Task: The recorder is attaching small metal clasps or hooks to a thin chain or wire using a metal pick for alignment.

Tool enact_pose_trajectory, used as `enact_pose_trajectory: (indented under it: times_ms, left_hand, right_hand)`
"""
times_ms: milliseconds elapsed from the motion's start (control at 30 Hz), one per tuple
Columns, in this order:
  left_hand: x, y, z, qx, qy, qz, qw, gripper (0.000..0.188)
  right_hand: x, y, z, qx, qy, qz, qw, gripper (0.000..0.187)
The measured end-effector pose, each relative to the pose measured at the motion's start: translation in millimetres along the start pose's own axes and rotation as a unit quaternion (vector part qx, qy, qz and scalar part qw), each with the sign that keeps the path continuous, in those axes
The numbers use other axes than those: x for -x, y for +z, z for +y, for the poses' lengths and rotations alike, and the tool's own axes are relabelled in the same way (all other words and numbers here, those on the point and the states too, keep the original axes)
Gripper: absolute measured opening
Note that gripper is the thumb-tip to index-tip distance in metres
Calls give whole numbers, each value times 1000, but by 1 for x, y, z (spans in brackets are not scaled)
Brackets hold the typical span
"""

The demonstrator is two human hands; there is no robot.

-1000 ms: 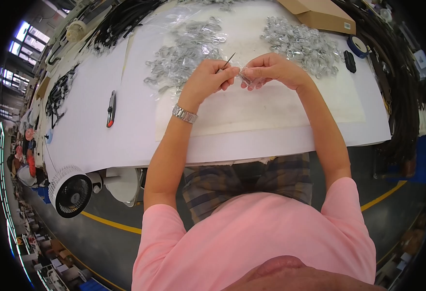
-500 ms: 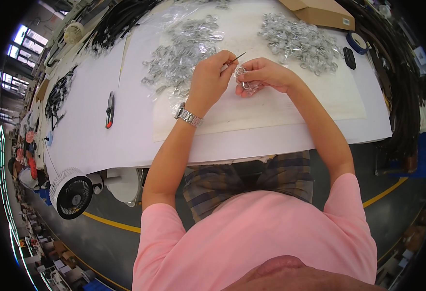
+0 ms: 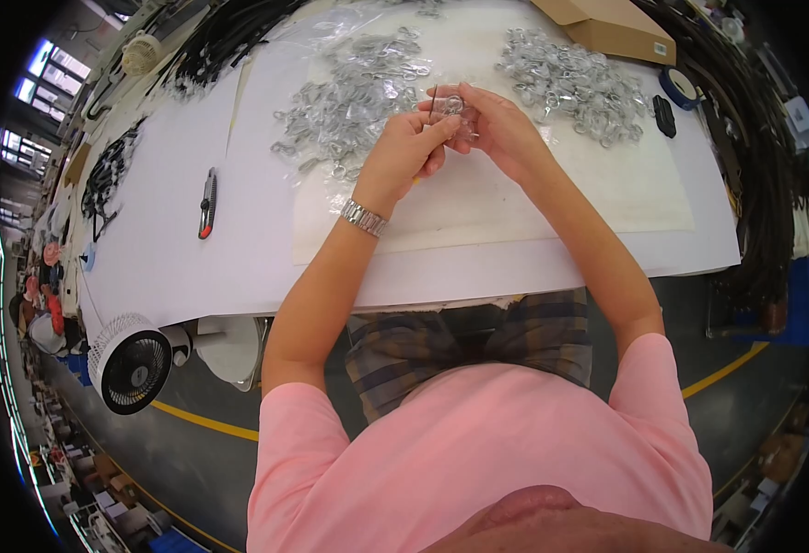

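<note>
My left hand [image 3: 403, 155], with a metal-band watch on its wrist, is closed round a thin pointed metal tool [image 3: 433, 101]. A small yellow part shows under that hand; I cannot tell if it belongs to the tool. Against it, my right hand [image 3: 501, 124] curls round a small silvery metal ring piece [image 3: 451, 105] in clear plastic wrap. Both hands meet at this piece, fingers and thumbs touching or nearly so. The tool's tip points away from me, beside the ring. Left of my hands spreads a pile of plastic-wrapped metal pieces [image 3: 345, 106]; a second pile [image 3: 575, 88] lies to the right.
A utility knife [image 3: 208, 203] lies on the white table [image 3: 266, 221] at left. Black straps [image 3: 114, 180] are further left. A cardboard box [image 3: 607, 29], a blue tape roll [image 3: 679, 88] and a black object [image 3: 664, 115] sit at right. A fan [image 3: 134, 369] stands by the near left edge.
My left hand has turned and come in against the right, so the tool now stands upright beside the ring. The right hand has moved slightly away from me and its fingers have turned up.
</note>
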State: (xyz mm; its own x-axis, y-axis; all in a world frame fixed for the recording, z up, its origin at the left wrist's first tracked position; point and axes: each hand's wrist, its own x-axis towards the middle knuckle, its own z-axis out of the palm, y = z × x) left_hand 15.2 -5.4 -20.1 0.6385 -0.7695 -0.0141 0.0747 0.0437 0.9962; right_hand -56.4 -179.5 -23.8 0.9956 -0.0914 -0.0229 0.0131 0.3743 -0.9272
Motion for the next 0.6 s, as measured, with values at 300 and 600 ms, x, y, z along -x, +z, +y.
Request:
enact_pose_trajectory:
  times_ms: [300,600]
  left_hand:
    - [-1,-5,0,5,-30,-12,999,21]
    - [2,-13,10,-62,-66,-63,994,17]
  right_hand:
    - [9,-12,3,7,-16,23,1000,37]
    - [13,-11,-3,64,0,80,995,30]
